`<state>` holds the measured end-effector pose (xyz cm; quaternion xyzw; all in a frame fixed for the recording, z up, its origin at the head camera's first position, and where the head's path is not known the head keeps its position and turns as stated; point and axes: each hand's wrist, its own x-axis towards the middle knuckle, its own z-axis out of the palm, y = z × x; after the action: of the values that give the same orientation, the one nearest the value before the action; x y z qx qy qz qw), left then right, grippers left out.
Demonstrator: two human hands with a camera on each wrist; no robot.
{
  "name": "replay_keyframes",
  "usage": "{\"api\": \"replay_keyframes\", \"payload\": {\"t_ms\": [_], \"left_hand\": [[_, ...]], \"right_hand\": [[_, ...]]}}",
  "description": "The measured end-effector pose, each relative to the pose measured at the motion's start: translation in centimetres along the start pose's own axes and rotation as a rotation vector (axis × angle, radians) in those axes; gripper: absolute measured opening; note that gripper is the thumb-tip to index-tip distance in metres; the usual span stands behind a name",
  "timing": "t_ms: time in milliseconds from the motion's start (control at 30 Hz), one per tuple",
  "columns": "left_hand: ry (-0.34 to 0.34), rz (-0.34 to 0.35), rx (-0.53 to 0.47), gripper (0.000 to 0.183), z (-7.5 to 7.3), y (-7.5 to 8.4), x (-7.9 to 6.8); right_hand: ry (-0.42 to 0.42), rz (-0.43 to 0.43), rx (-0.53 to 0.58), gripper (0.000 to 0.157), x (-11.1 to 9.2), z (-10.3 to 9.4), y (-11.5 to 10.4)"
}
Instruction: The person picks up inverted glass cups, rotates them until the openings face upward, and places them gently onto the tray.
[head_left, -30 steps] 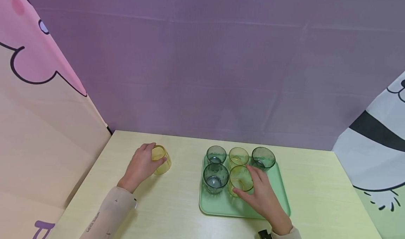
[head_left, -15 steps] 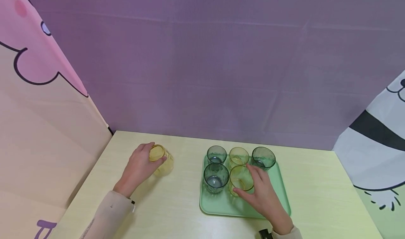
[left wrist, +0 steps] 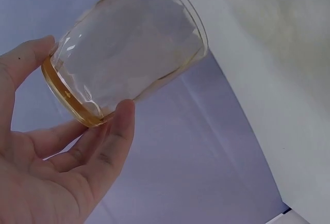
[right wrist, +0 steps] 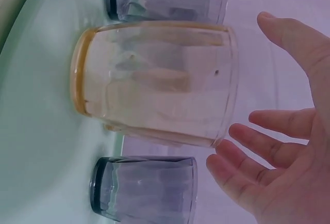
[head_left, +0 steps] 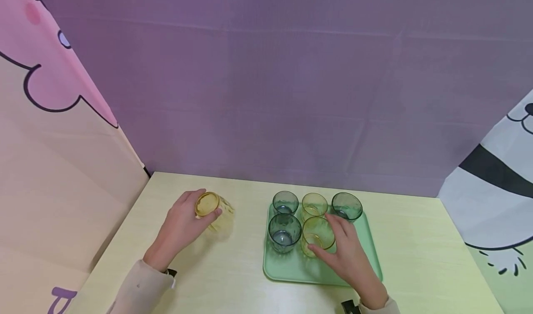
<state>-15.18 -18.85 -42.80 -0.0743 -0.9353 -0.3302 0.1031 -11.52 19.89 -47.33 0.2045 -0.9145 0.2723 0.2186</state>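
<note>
My left hand pinches a yellow glass between thumb and fingers, near its thick amber base. The glass is tilted, base up toward the head camera, with its mouth pointing down and right. In the left wrist view, the fingers wrap the base end of the glass. Over the green tray, my right hand reaches beside the front yellow glass, which stands upright. The right wrist view has the thumb apart from this glass and loose fingers close to its rim; whether they touch is unclear.
Also upright on the tray are a front dark glass, a back-left dark glass, a back yellow glass and a back-right dark glass. The pale table ends at a purple backdrop.
The glass in my left hand has tipped further, its mouth swinging to the right and its base facing the camera more. My right hand and the tray's glasses stay almost where they were.
</note>
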Motion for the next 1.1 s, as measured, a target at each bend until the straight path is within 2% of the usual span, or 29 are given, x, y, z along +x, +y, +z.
{"api": "replay_keyframes", "payload": {"t_ms": [233,400,667,933,1100], "left_hand": [[0.003,0.003,-0.047,0.070,-0.7,1.5,-1.0],[-0.020,-0.007,-0.173,0.067,-1.0,2.2,-1.6],[-0.077,-0.066,-0.352,0.070,-1.4,2.9,-2.7],[-0.080,-0.133,-0.447,0.060,-1.1,3.2,-3.4],[-0.090,-0.155,-0.557,0.051,-0.6,3.3,-3.9]], "right_hand": [[0.025,-0.040,0.004,0.088,0.1,-0.1,-0.5],[0.036,-0.044,0.043,0.087,0.2,-0.2,-1.1],[0.022,-0.021,0.158,0.083,0.2,-0.2,-2.1],[0.055,-0.103,0.284,0.079,0.7,0.2,-2.8],[0.044,-0.134,0.389,0.083,1.2,0.4,-3.5]]}}
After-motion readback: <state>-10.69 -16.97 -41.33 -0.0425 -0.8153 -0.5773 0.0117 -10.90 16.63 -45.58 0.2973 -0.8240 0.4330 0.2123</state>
